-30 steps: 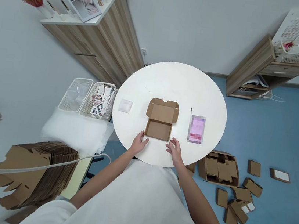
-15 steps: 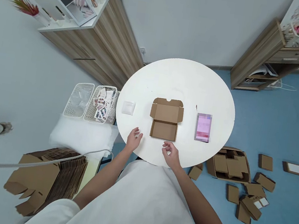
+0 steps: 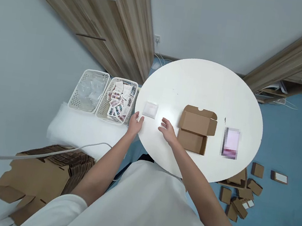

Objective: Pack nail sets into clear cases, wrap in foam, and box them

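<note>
A small, flat white packet (image 3: 150, 109) lies near the left edge of the round white table (image 3: 209, 80). Just below and left of it is my left hand (image 3: 135, 123), fingers apart and holding nothing. My right hand (image 3: 167, 131) hovers to the packet's lower right, also empty with its fingers spread. Beyond my right forearm stands a brown cardboard box (image 3: 196, 124), its lid folded back and its inside bare. Farther right on the table lies a pink and purple item (image 3: 230, 143), blurred by pixelation.
Left of the table are a basket of printed nail cards (image 3: 118, 103) and a basket of clear plastic bags (image 3: 89, 91). Flattened cardboard boxes (image 3: 38, 175) are stacked at lower left. Several small closed boxes (image 3: 239, 206) lie on the blue floor at right.
Both my hands have moved left toward the white packet; the right one has left the front of the cardboard box. My view has turned left, so the table appears farther right.
</note>
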Available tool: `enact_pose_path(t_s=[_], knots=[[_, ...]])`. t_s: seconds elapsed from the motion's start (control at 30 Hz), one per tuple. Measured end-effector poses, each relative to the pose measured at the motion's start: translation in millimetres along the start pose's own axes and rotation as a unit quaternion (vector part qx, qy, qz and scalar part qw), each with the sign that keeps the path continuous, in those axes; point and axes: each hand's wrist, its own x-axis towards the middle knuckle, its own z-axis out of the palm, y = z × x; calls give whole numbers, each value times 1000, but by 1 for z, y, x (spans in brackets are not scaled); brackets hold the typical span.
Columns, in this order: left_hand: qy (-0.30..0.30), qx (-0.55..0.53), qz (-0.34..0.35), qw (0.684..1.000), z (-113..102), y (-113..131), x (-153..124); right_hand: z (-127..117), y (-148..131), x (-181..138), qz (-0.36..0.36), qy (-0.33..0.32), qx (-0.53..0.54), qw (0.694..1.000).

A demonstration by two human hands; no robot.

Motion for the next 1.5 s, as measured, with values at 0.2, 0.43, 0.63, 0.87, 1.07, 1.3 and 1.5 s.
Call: enact_pose_path(t_s=[0.2, 0.43, 0.63, 0.87, 1.07, 1.3, 1.5], knots=[[-47, -4, -12, 999, -1, -7, 36, 23, -1, 24, 51, 45, -9, 998], [-84, 4, -31, 996, 7, 6, 55, 33, -7, 42, 88, 89, -15, 992], [-91, 49, -14, 995, 6, 9, 64, 44, -3, 62, 74, 114, -14, 991], [-119, 42, -3, 992, 6, 2, 57, 53, 3, 65, 61, 120, -4, 991], [-129, 31, -8, 991, 7, -7, 44, 50, 10, 53, 87, 134, -13, 987], [-155, -5, -16, 988, 9, -10, 26, 41, 20, 37, 67, 161, -38, 984], [-161, -48, -13, 986, 11, -4, 11, 34, 13, 18, 46, 169, -33, 984]])
